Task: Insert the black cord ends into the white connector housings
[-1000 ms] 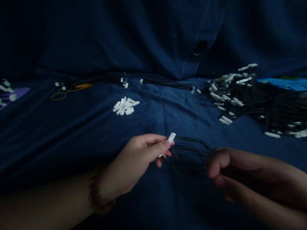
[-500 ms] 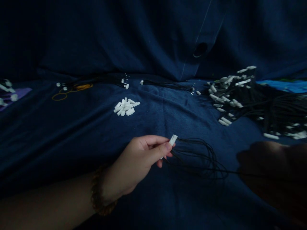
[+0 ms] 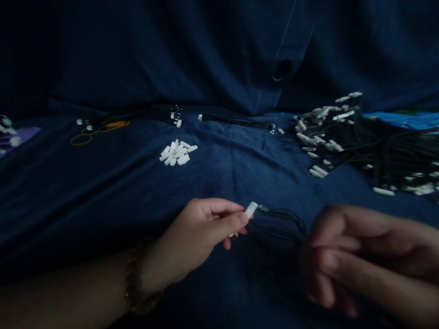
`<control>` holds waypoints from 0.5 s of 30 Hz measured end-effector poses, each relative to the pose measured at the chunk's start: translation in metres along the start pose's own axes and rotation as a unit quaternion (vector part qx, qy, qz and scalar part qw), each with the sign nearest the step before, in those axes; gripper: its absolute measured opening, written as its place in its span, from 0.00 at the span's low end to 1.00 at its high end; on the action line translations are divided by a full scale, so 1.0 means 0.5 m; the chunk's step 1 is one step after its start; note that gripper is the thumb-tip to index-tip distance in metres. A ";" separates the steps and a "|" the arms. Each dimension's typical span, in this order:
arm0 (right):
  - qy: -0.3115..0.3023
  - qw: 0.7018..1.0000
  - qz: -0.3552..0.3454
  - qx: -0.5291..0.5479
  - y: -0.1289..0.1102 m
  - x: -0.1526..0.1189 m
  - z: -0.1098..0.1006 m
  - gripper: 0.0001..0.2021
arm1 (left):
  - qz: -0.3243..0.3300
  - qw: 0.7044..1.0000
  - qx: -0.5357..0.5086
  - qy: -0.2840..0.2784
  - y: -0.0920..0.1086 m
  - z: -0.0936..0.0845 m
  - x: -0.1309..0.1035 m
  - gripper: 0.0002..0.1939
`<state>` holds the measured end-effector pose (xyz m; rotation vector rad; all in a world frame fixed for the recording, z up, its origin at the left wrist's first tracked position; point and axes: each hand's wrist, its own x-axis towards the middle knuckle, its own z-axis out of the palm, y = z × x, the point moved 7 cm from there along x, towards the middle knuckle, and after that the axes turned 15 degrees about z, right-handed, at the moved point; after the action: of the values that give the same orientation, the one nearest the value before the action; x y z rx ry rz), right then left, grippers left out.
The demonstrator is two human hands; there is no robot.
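Observation:
My left hand (image 3: 202,230) pinches a small white connector housing (image 3: 251,209) between thumb and index finger. The connector is tilted, and its upper end with a row of slots sticks out past the thumb. Thin black wires (image 3: 286,214) run from beside it toward the right in a loose loop. My right hand (image 3: 356,256) is slightly blurred at the lower right, close to the far end of those wires. Its thumb presses against the bent fingers. Anything inside that pinch is hidden.
Loose white connector housings (image 3: 176,153) form a small pile on the dark blue cloth (image 3: 103,196). Behind them lie a bundle of black wires (image 3: 236,122) and yellow rubber bands (image 3: 116,124). A large heap of wired connectors (image 3: 370,146) is at right. Something purple (image 3: 29,134) shows at left.
My right hand has moved up and left, out of the shadow and nearer the connector. The single wire that stretched taut toward it no longer shows. My left hand keeps its grip.

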<state>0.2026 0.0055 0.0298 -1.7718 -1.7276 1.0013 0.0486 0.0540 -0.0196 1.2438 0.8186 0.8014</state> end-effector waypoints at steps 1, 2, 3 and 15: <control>-0.024 1.000 0.003 0.003 -0.012 -0.005 0.020 0.08 | -0.009 1.000 -0.016 -0.005 -0.002 0.002 -0.001 0.09; -0.041 0.999 0.002 -0.001 -0.023 -0.008 0.037 0.08 | -0.018 0.999 -0.033 -0.009 -0.003 0.004 -0.002 0.08; -0.047 0.999 -0.005 -0.017 -0.032 -0.010 0.048 0.08 | -0.027 0.998 -0.049 -0.012 -0.005 0.006 -0.002 0.07; 0.120 0.968 -0.140 -0.172 -0.067 -0.027 0.032 0.06 | -0.050 0.990 -0.132 0.011 -0.008 0.002 -0.002 0.05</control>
<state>0.1700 -0.0067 0.0476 -1.6950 -2.0068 0.3693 0.0496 0.0522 -0.0233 0.9535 0.7584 0.8144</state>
